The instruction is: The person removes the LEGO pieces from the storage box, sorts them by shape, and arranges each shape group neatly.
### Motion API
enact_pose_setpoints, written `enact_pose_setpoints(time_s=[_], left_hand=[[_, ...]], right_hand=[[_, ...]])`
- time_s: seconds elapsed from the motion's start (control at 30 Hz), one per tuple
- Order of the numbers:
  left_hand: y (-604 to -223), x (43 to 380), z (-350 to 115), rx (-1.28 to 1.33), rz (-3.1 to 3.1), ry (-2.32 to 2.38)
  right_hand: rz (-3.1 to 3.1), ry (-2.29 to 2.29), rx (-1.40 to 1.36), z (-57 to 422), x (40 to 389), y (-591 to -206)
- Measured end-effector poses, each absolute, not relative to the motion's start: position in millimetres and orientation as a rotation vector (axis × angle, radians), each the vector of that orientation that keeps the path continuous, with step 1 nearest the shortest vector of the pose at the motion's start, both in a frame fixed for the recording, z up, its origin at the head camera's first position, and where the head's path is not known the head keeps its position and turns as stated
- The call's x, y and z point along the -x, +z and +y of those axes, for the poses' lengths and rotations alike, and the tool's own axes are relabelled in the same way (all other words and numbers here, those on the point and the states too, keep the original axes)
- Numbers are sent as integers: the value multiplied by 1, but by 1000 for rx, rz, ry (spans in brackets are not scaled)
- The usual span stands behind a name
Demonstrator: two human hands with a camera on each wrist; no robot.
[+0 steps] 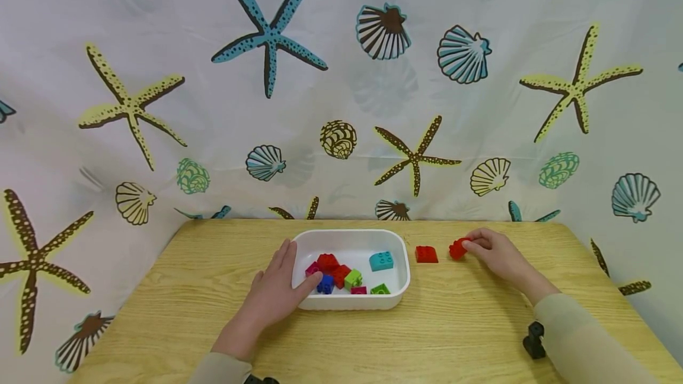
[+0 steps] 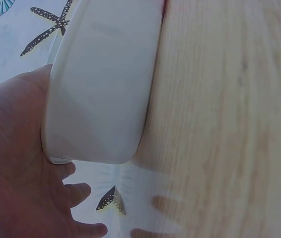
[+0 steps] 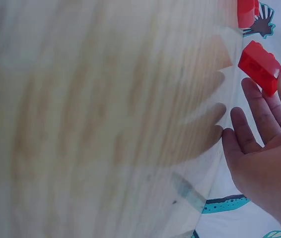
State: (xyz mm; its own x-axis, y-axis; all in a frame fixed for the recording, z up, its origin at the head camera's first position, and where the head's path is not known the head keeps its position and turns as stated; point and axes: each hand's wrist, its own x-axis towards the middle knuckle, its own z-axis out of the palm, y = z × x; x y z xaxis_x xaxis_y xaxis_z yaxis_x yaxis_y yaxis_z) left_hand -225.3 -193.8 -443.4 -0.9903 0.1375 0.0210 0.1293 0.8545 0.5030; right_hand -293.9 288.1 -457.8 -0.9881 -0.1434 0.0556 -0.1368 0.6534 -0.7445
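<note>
The right hand (image 1: 498, 256) holds a red block (image 1: 457, 249) pinched between thumb and fingers at the far right of the counter (image 1: 427, 330); in the right wrist view the other fingers extend below it, slightly spread. Whether the block touches the counter I cannot tell. A loose red brick (image 1: 426, 255) lies on the counter between that hand and a white tray (image 1: 349, 303), just beside the tray's right end.

The left hand (image 1: 274, 292) rests against the tray's left end, its fingers straight along the outside and its thumb reaching over the rim, near a blue block (image 1: 325, 284). Inside the tray, 2 more red pieces (image 1: 328, 262), 2 magenta blocks (image 1: 358, 290) and a lime block (image 1: 353, 279) sit around the blue block, toward the left and middle; a green block (image 1: 380, 290) lies by the front wall, and a teal block (image 1: 381, 261) sits apart on the right side. Behind the counter hangs a white cloth (image 1: 229, 111) printed with starfish and shells
</note>
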Motion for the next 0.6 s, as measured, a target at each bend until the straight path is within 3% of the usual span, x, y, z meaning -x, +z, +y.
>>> enact_pose_setpoints(time_s=[0.6], left_hand=[[-445, 226, -196, -223, 3010, 820]], right_hand=[[2980, -999, 416, 298, 299, -462]])
